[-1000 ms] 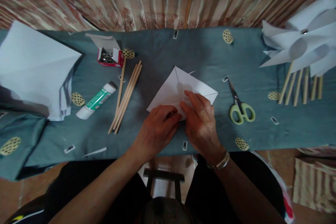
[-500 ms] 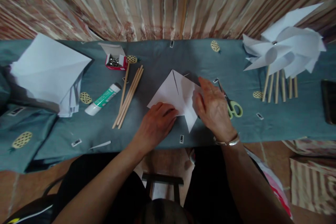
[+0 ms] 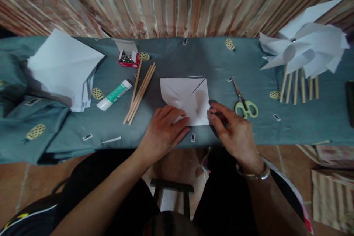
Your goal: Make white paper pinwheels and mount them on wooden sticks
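While the left hand (image 3: pixel 163 127) covers 1 corner of the slit paper (image 3: pixel 195 103) on the surface (image 3: pixel 206 59) and the right hand (image 3: pixel 234 129) meets its edge, both grips' closure indeterminable, uneven pulling could tear it.

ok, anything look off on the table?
Two things: the tablecloth is bunched at the left instead of flat, and a loose paper sliver lies near its front edge, like a stray offcut.
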Available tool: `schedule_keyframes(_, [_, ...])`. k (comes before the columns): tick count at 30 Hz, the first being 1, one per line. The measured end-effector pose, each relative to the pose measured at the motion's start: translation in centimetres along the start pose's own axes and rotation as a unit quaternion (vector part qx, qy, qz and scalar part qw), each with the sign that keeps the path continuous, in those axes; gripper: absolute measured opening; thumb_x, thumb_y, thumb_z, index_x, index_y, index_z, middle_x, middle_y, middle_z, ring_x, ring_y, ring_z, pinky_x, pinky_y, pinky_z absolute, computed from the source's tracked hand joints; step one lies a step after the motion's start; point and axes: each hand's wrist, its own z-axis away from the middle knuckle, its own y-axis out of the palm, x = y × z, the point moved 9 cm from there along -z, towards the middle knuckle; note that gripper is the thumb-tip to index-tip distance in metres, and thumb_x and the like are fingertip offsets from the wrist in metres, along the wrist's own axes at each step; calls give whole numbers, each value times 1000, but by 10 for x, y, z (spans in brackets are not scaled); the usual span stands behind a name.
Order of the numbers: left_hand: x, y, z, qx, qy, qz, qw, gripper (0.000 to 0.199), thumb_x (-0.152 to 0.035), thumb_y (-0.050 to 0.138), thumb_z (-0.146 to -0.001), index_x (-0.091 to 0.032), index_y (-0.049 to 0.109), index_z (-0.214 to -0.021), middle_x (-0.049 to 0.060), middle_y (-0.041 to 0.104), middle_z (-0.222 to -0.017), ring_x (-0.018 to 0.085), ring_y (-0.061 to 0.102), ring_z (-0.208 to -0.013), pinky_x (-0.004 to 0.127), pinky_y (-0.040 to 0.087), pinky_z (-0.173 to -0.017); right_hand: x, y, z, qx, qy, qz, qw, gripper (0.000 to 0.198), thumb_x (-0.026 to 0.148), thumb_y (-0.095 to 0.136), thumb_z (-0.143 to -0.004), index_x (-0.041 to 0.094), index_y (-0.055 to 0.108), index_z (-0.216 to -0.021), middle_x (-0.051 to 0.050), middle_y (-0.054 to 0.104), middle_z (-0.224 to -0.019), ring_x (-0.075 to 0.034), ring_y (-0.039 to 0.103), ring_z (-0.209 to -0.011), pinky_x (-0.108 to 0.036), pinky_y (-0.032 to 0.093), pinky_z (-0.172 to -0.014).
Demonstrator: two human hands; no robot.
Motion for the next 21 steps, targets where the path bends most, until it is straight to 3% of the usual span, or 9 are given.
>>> schedule_keyframes(4, [-11,21,1,64,2,-15,998,14,-22,59,-92,-13,66,-99,9,68,-98,23,60,-90,36,53,-75,3,-3,0,-18,-18,1,1000,31,26,52,-93,17,67,-118,-10,75,-112,-24,71,-101,-41,57,-92])
schedule_keyframes(10, [-10,26,-2,78,7,-27,997,14,-16,54,-94,-13,66,-88,6,66,-87,19,59,-81,30,54,-70,0,-2,-1,-19,-31,-16,999,30,21,49,-93,19,70,-114,-9,74,-113,-23,69,-106,-43,55,-96])
schedule_keyframes(16, [-4,16,2,58,-25,21,998,18,-16,50,-96,-13,65,-87,6,67,-86,17,62,-79,29,56,-69,-9,10,-4,64,-3,-193,979,33,13,55,-86,27,71,-112,-4,66,-130,-22,57,-127,-47,44,-109])
schedule_keyframes(21, [-3,9,9,46,-35,64,996,13,-14,54,-93,-12,66,-88,6,68,-86,17,63,-77,29,57,-69,0,19,-7,109,8,-271,956,16,19,70,-81,29,75,-92,-2,66,-127,-22,58,-125,-46,43,-110])
